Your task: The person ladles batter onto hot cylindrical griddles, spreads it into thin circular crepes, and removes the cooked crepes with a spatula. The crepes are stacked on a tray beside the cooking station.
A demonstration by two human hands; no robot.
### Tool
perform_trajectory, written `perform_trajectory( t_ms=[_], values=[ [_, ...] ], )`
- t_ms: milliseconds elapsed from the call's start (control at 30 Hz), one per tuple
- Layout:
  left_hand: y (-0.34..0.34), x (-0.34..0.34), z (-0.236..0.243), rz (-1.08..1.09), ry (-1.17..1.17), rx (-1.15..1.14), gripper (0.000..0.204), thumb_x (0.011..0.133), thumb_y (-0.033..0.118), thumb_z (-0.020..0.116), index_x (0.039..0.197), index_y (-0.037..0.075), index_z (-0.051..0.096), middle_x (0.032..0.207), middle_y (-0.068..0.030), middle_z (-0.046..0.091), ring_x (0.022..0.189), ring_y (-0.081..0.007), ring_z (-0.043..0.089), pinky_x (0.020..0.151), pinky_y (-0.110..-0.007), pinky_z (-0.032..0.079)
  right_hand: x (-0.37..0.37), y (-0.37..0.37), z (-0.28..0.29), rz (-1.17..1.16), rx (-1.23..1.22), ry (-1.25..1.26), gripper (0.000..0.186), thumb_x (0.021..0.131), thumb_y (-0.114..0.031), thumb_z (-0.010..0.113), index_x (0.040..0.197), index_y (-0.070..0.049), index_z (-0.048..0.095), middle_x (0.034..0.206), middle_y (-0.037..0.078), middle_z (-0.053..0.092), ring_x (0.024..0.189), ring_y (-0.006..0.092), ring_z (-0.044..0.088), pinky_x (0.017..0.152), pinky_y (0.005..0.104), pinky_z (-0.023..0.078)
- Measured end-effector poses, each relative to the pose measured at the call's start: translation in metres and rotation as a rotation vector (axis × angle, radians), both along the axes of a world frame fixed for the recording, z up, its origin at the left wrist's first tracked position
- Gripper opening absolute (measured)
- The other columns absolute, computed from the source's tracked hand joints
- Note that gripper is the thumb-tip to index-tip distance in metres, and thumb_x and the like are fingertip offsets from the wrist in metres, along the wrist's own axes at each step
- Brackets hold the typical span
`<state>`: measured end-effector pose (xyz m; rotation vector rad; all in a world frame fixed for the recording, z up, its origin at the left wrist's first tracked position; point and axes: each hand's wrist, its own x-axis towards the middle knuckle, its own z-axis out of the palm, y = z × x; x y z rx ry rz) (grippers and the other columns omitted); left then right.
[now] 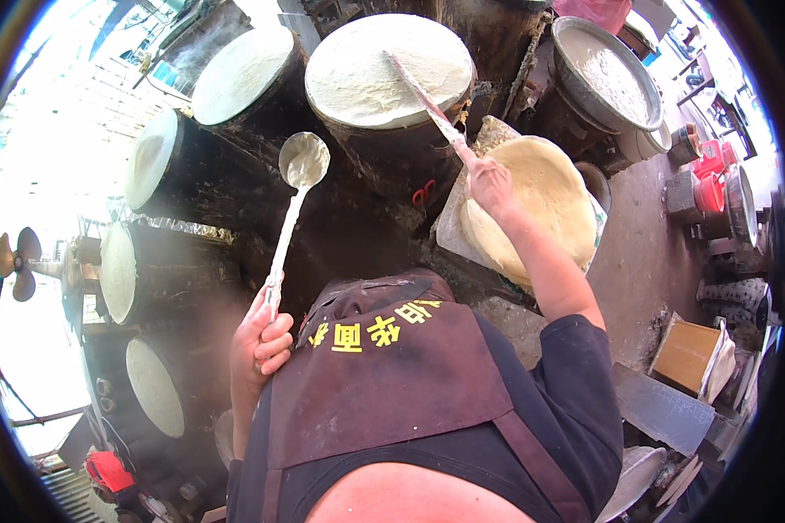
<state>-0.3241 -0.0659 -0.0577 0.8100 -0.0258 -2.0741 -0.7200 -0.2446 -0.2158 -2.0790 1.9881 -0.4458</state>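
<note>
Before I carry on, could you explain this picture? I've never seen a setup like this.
There is no machine here: these are a person's two bare hands. The single view comes from a wide fisheye camera on their head, looking down past the brown apron, so straight edges bend toward the rim. The left hand holds a ladle, pale paste in its bowl. The right hand grips a stick reaching over a dark drum with a pale top; I can't tell whether it touches. Under the right forearm lies a round, yellowish, dough-like mass.
</note>
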Motion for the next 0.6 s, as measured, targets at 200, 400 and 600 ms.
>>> perform_trajectory(
  t_ms=[200,400,600],
  values=[
    [-0.004,-0.004,-0.001,0.003,0.024,-0.009,0.044,0.104,0.018,0.035,0.147,0.021,0.027,0.067,0.0004,0.036,0.043,-0.0037,0.035,0.033,-0.02,0.037,0.01,-0.01,0.006,0.081,0.071,0.05,0.064,0.084,0.0,0.041,0.144,-0.022,0.04,0.08,0.027,0.064,0.077,0.0385,0.067,0.073,0.0467,0.053],
    [-0.009,-0.01,-0.001,-0.011,0.014,-0.003,0.043,0.105,0.019,0.034,0.147,0.022,0.028,0.068,0.0005,0.036,0.044,-0.0034,0.034,0.033,-0.02,0.037,-0.003,-0.031,-0.021,0.089,-0.114,0.143,0.061,0.087,-0.001,0.038,0.146,-0.017,0.036,0.085,0.027,0.065,0.081,0.0371,0.067,0.072,0.0448,0.054],
    [-0.009,-0.016,0.004,-0.007,-0.023,-0.018,0.04,0.105,0.02,0.034,0.145,0.022,0.031,0.068,0.0007,0.036,0.043,-0.0033,0.033,0.032,-0.02,0.035,-0.012,-0.038,-0.023,0.104,0.003,0.1,0.064,0.084,0.0,0.042,0.145,-0.019,0.038,0.086,0.026,0.065,0.079,0.0376,0.067,0.073,0.0455,0.053]
  ],
)
